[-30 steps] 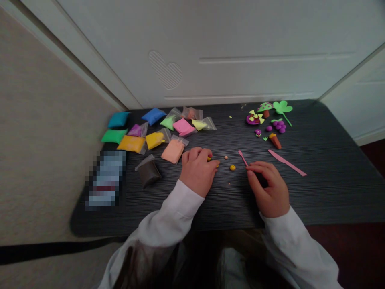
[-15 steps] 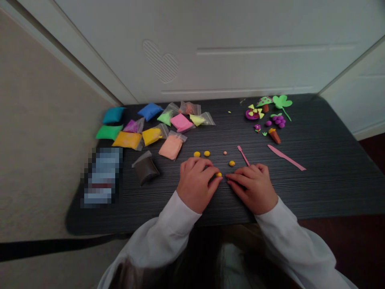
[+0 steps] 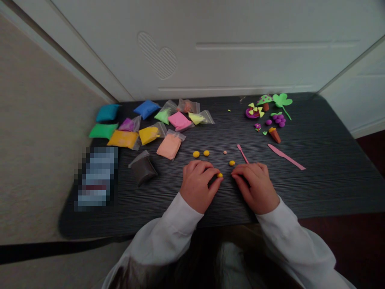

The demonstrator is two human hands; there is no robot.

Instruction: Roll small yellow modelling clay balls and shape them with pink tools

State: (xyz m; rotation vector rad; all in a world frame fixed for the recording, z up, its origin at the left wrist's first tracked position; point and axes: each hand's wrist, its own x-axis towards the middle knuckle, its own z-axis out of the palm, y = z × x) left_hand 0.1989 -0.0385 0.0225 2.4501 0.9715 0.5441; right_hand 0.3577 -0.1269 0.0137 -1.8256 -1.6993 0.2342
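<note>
My left hand [image 3: 197,185] pinches a small yellow clay ball [image 3: 220,175] between thumb and fingertips, just above the dark table. A short gap to the right, my right hand [image 3: 255,188] has its thumb and fingers closed together; whatever is between them is too small to make out. Beyond its fingers lies a pink modelling tool [image 3: 243,153], its near end hidden by the hand. Another yellow clay ball [image 3: 232,163], with small marks on it, rests between the hands and slightly farther off. Two more yellow balls [image 3: 196,154] and a tiny peach clay bit [image 3: 225,152] lie beyond my left hand.
Several bags of coloured clay, among them a peach one [image 3: 170,145] and a dark brown one [image 3: 142,168], cover the left side. A blurred-out flat object [image 3: 98,176] lies at far left. Finished clay figures [image 3: 279,119] stand back right, near a pink plastic knife [image 3: 285,156].
My left hand has moved nearer me with a yellow ball, uncovering two others. My right hand came off the pink tool toward the left hand, then drew back slightly right.
</note>
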